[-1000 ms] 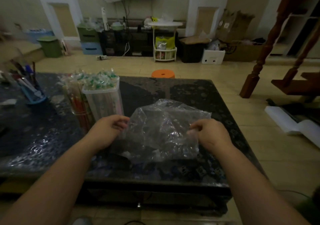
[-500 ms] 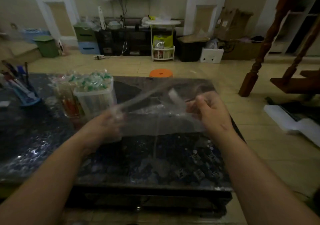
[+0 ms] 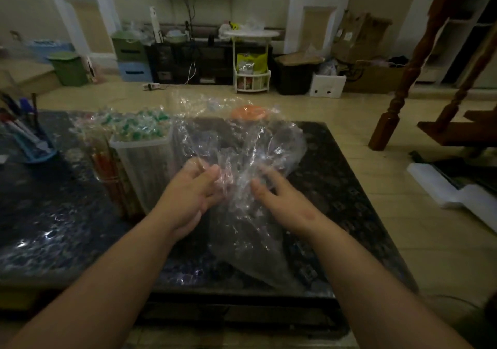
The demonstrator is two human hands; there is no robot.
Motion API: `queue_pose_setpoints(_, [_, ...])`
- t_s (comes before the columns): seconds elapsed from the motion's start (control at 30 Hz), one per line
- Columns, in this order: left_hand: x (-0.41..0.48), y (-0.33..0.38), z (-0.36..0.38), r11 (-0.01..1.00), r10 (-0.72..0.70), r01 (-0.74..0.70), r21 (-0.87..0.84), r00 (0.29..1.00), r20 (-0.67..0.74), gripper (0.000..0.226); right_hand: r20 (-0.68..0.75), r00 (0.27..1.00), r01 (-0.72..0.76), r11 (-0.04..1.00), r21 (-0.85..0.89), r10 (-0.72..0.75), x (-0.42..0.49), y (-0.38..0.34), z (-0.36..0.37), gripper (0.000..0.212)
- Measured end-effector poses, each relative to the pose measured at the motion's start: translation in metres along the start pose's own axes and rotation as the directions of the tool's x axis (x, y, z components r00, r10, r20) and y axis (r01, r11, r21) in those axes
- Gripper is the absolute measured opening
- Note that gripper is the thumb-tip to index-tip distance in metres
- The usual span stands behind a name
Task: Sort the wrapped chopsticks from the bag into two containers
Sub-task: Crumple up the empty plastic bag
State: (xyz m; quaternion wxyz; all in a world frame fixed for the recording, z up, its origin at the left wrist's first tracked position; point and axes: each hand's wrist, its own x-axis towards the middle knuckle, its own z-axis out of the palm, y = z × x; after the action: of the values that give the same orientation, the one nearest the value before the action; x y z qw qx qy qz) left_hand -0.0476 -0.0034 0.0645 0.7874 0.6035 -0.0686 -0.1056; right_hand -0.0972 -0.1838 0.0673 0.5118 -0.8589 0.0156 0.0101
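The bag (image 3: 242, 165), clear and crumpled, is held up over the middle of the dark table (image 3: 53, 214), pinched at its middle between both hands. Its long axis runs from the near table edge away from the person: the lower end drapes down onto the tabletop near the front edge, and the loose upper part billows up and away toward the floor beyond. It looks empty, though the creased plastic makes that hard to tell. The left hand (image 3: 188, 192) grips a fold of the plastic with fingers curled and thumb on top. The right hand (image 3: 282, 200) has its fingers pushed into the plastic from the other side; whether they close on it cannot be told through the film. Just left of the left hand stands a pale tall container (image 3: 142, 165), upright, packed with wrapped chopsticks (image 3: 139, 128) standing on end, green-tipped tops up. Touching its left side is a second clear container (image 3: 107, 168) with more upright, red-toned sticks. Farther left sits a blue pen holder (image 3: 32, 144).
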Motion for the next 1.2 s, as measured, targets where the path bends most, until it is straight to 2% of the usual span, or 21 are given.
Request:
queue_pose_setpoints(0.1, [-0.004, 0.003, 0.007, 0.975, -0.057, 0.063, -0.212, 0.998, 0.036, 0.005, 0.236, 0.972, -0.041, 0.991, 0.13, 0.009, -0.001, 0.002, 0.01, 0.091])
queue_pose_setpoints(0.17, [-0.005, 0.004, 0.01, 0.963, -0.063, 0.07, -0.262, 0.997, 0.036, 0.011, 0.241, 0.97, -0.034, 0.986, 0.16, -0.006, 0.001, 0.004, 0.018, 0.1])
queue_pose_setpoints(0.2, [-0.006, 0.003, 0.011, 0.976, -0.036, 0.04, -0.214, 0.999, 0.021, 0.015, 0.17, 0.985, -0.015, 0.982, 0.189, -0.018, 0.003, 0.006, 0.023, 0.089])
queue_pose_setpoints(0.23, [-0.006, 0.004, 0.012, 0.997, 0.022, -0.022, -0.075, 1.0, 0.0, 0.016, 0.058, 0.998, 0.007, 0.979, 0.203, -0.02, 0.005, 0.004, 0.025, 0.064])
queue_pose_setpoints(0.27, [-0.005, 0.002, 0.01, 0.981, 0.124, -0.123, 0.149, 0.992, -0.001, 0.013, -0.052, 0.999, 0.01, 0.979, 0.205, 0.001, 0.006, 0.001, 0.025, 0.037])
queue_pose_setpoints(0.3, [-0.004, 0.002, 0.006, 0.891, 0.244, -0.243, 0.383, 0.969, 0.047, 0.007, -0.135, 0.991, 0.015, 0.972, 0.235, 0.017, 0.007, -0.002, 0.024, 0.018])
queue_pose_setpoints(0.33, [-0.003, 0.003, 0.003, 0.767, 0.303, -0.336, 0.547, 0.941, 0.152, 0.012, -0.193, 0.98, 0.012, 0.957, 0.289, 0.046, 0.007, -0.003, 0.022, 0.013])
queue_pose_setpoints(0.37, [-0.002, 0.004, -0.003, 0.667, 0.286, -0.393, 0.633, 0.92, 0.269, 0.035, -0.218, 0.973, 0.004, 0.932, 0.363, 0.081, 0.007, -0.005, 0.018, 0.014])
queue_pose_setpoints(0.43, [-0.003, 0.005, -0.011, 0.622, 0.073, -0.361, 0.694, 0.91, 0.408, 0.085, -0.242, 0.958, -0.009, 0.862, 0.507, 0.153, 0.008, -0.008, 0.008, 0.015])
queue_pose_setpoints(0.5, [-0.007, 0.003, -0.011, 0.61, -0.141, -0.287, 0.739, 0.878, 0.457, 0.113, -0.237, 0.943, -0.053, 0.811, 0.583, 0.232, 0.009, -0.006, 0.0, 0.015])
queue_pose_setpoints(0.53, [-0.008, 0.001, -0.009, 0.587, -0.176, -0.279, 0.76, 0.873, 0.456, 0.116, -0.212, 0.937, -0.091, 0.783, 0.615, 0.276, 0.009, -0.007, 0.0, 0.016])
queue_pose_setpoints(0.6, [-0.01, -0.005, 0.0, 0.564, -0.095, -0.305, 0.767, 0.899, 0.427, 0.113, -0.145, 0.941, -0.13, 0.722, 0.679, 0.307, 0.007, -0.011, 0.004, 0.014])
queue_pose_setpoints(0.67, [-0.008, -0.009, 0.005, 0.576, 0.092, -0.325, 0.75, 0.938, 0.335, 0.089, -0.048, 0.962, -0.133, 0.615, 0.777, 0.268, 0.006, -0.015, 0.011, 0.016])
queue_pose_setpoints(0.7, [-0.006, -0.01, 0.005, 0.587, 0.174, -0.312, 0.747, 0.95, 0.26, 0.071, -0.031, 0.973, -0.127, 0.638, 0.759, 0.231, 0.008, -0.013, 0.014, 0.017])
queue_pose_setpoints(0.77, [-0.003, -0.006, 0.002, 0.608, 0.282, -0.252, 0.753, 0.955, 0.092, 0.041, -0.072, 0.983, -0.1, 0.827, 0.553, 0.167, 0.01, -0.012, 0.015, 0.015])
queue_pose_setpoints(0.8, [-0.002, -0.004, 0.0, 0.623, 0.315, -0.222, 0.75, 0.949, 0.019, 0.037, -0.101, 0.986, -0.081, 0.906, 0.415, 0.134, 0.009, -0.012, 0.015, 0.012])
queue_pose_setpoints(0.87, [-0.002, 0.002, -0.001, 0.654, 0.37, -0.215, 0.725, 0.927, -0.059, 0.036, -0.038, 0.993, -0.091, 0.937, 0.338, 0.11, 0.008, -0.011, 0.016, 0.01])
queue_pose_setpoints(0.93, [-0.004, 0.005, 0.003, 0.673, 0.433, -0.251, 0.696, 0.896, -0.096, 0.039, 0.18, 0.974, -0.206, 0.876, 0.437, 0.139, 0.006, -0.011, 0.018, 0.022])
queue_pose_setpoints(1.03, [-0.005, 0.002, 0.006, 0.672, 0.494, -0.296, 0.679, 0.862, -0.113, 0.036, 0.422, 0.902, -0.345, 0.737, 0.581, 0.09, 0.004, -0.009, 0.024, 0.066])
queue_pose_setpoints(1.1, [-0.005, -0.002, 0.007, 0.642, 0.508, -0.325, 0.694, 0.859, -0.067, 0.03, 0.409, 0.912, -0.319, 0.677, 0.663, 0.03, 0.004, -0.01, 0.028, 0.073])
queue_pose_setpoints(1.2, [-0.004, -0.006, 0.011, 0.587, 0.472, -0.343, 0.734, 0.881, 0.034, 0.038, 0.224, 0.975, -0.171, 0.69, 0.704, 0.013, 0.009, -0.01, 0.03, 0.064])
